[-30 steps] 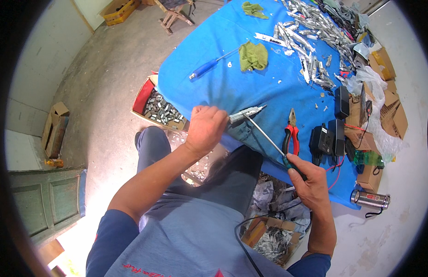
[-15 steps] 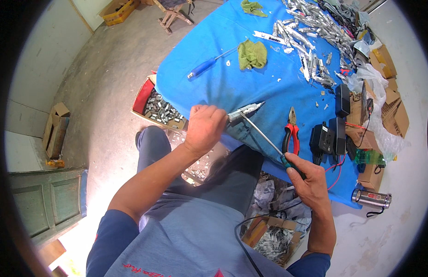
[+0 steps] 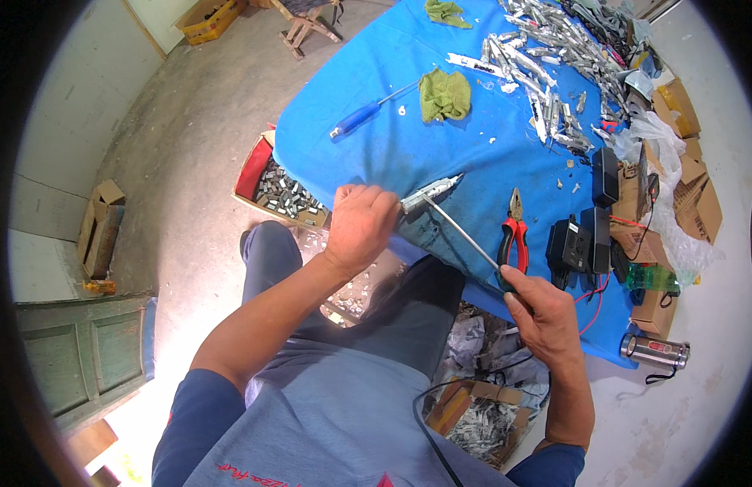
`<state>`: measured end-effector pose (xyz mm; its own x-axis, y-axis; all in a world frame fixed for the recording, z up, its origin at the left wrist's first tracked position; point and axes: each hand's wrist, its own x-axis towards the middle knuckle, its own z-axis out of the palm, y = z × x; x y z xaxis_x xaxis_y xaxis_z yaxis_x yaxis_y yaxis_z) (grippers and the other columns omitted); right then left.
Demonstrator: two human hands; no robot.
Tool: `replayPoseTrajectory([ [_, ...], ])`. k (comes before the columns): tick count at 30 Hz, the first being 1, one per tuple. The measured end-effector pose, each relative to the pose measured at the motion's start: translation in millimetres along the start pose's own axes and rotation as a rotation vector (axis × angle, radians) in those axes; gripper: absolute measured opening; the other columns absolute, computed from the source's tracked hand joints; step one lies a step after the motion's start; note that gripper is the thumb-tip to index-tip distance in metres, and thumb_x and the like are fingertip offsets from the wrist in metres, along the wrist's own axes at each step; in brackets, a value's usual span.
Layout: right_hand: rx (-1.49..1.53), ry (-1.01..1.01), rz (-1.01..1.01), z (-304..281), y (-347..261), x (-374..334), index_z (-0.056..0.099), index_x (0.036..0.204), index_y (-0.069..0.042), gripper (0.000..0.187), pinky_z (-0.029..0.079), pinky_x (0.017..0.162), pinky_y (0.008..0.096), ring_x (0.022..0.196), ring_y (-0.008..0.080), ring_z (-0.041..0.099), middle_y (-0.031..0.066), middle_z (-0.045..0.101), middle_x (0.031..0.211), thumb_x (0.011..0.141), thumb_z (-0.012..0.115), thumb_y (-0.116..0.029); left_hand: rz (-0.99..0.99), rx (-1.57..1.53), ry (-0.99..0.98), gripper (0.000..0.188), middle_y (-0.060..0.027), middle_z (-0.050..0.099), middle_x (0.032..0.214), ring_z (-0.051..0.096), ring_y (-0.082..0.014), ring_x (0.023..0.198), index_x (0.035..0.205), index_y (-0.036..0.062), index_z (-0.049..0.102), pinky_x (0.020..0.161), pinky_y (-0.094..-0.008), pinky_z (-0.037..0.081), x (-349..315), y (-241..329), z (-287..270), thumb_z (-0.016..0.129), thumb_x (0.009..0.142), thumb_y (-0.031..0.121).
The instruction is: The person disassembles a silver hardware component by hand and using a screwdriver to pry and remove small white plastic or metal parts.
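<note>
Closed around the near end of a narrow silver-white metal piece (image 3: 431, 193), my left hand (image 3: 361, 223) keeps it at the near edge of the blue-covered table. My right hand (image 3: 545, 312) grips a screwdriver (image 3: 467, 230) by its dark handle, mostly hidden in the fingers. The screwdriver's tip touches the middle of the piece. Just beyond the right hand lie red-and-black pliers (image 3: 514, 231), jaws pointing away. A second screwdriver with a blue handle (image 3: 356, 120) rests farther off on the cloth, beside a crumpled green rag (image 3: 444, 96).
A heap of similar silver pieces (image 3: 546, 69) covers the table's far right. Black power adapters (image 3: 569, 245) with red wires and a steel flask (image 3: 655, 351) sit along the right side. Left of the table stands a box of small metal parts (image 3: 283, 191); another carton (image 3: 481, 418) holds scraps below.
The screwdriver and my right hand have shifted very slightly upward. The metal piece appears turned a little, its far end looking paler now. My left hand keeps its hold.
</note>
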<state>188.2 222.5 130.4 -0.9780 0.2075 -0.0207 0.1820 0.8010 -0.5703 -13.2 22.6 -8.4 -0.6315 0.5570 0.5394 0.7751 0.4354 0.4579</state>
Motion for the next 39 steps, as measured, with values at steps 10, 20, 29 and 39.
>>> replayPoseTrajectory([
  [10,0.035,-0.064,-0.053,-6.4,15.3,13.8,0.065,0.118,-0.006,0.034,0.05,0.063,0.0331,0.07,0.027,0.064,0.0144,0.065,0.083,0.084,0.067,-0.006,0.001,-0.042,0.011,0.008,-0.0071,0.056,0.076,0.055,-0.0278,0.073,0.088,0.0082,0.061,0.071,-0.0395,0.037,2.0,-1.7,0.7,0.066,0.083,0.009],
  [20,0.475,-0.214,0.242,-9.1,49.2,27.3,0.064,0.122,-0.002,0.035,0.043,0.053,0.0259,0.058,0.0074,0.05,0.0073,0.063,0.074,0.088,0.064,-0.009,-0.022,-0.055,-0.033,0.008,-0.0089,0.058,0.075,0.057,-0.0296,0.072,0.089,0.0073,0.061,0.071,-0.0402,0.039,2.3,-6.3,-1.2,0.066,0.083,0.008],
  [29,0.717,-0.319,0.451,35.2,54.3,-0.2,0.065,0.12,0.0,0.033,0.043,0.049,0.0221,0.054,0.0065,0.053,0.0061,0.067,0.079,0.089,0.062,-0.013,0.054,-0.079,-0.021,0.006,-0.0092,0.059,0.072,0.058,-0.0293,0.069,0.085,0.0067,0.061,0.07,-0.0394,0.041,7.5,-5.3,2.4,0.066,0.082,0.008],
  [39,0.641,0.048,0.419,1.3,47.3,-50.5,0.064,0.12,0.0,0.034,0.045,0.058,0.0237,0.066,0.0098,0.06,0.008,0.069,0.086,0.087,0.065,-0.01,0.029,-0.072,0.042,0.011,-0.0072,0.058,0.072,0.058,-0.0277,0.07,0.085,0.0077,0.061,0.071,-0.0395,0.04,2.7,-2.5,5.1,0.07,0.08,0.008],
])
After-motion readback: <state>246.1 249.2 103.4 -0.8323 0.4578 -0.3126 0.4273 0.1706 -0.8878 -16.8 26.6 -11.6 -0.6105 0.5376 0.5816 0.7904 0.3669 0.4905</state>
